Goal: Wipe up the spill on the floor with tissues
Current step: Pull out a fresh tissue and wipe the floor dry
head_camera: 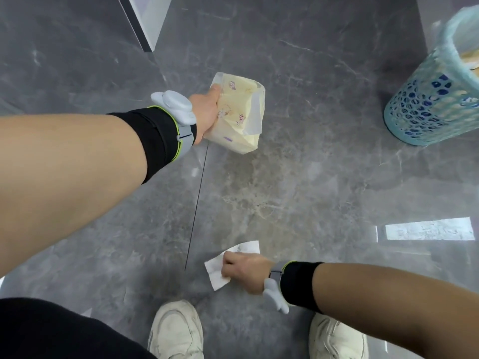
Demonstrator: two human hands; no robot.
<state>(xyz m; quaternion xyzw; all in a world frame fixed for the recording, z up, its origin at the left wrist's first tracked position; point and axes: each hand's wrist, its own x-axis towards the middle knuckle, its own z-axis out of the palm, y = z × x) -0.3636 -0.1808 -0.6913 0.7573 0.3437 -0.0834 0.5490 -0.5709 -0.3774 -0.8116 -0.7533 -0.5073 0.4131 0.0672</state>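
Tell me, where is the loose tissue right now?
The tissue lies flat on the grey floor under the right hand, just ahead of the white shoes.

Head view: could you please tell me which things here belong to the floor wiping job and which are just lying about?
Part of the job:
- white paper tissue pressed to the floor under the right hand
- pale yellow plastic tissue pack gripped in the left hand
- pale beige smeared spill on the grey marbled floor tile

Just lying about:
- turquoise perforated plastic basket
- white sneakers
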